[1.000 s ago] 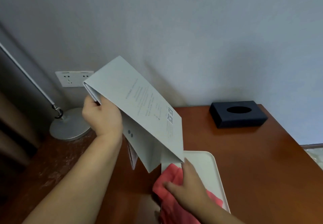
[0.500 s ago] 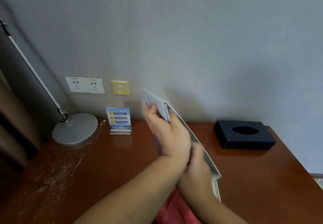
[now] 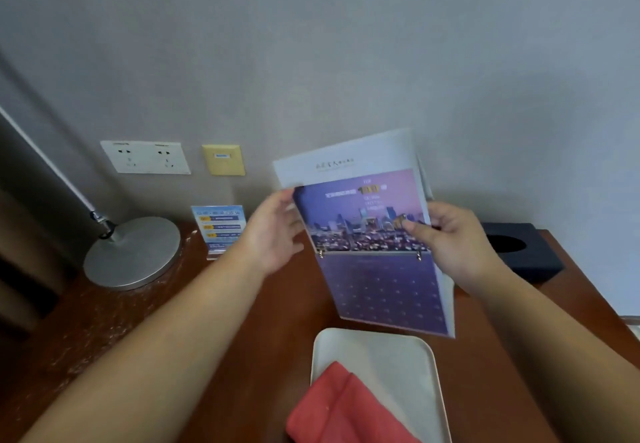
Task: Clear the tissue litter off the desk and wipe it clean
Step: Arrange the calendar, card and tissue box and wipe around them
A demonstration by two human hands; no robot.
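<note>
While my left hand (image 3: 273, 235) and right hand (image 3: 450, 238) gripped the folder (image 3: 381, 269) by its edges mid-frame, the red cloth (image 3: 339, 404) lay on the tray (image 3: 398, 352) at lower centre: soft, light, I judged, best pinched at a fold.

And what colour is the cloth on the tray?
The cloth is red; the head view shows it.

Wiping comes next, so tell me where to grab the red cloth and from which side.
Pinch the red cloth at its far corner, probably: it lies exposed on the white tray. Come down from above with the right hand, once it releases the booklet.
</note>
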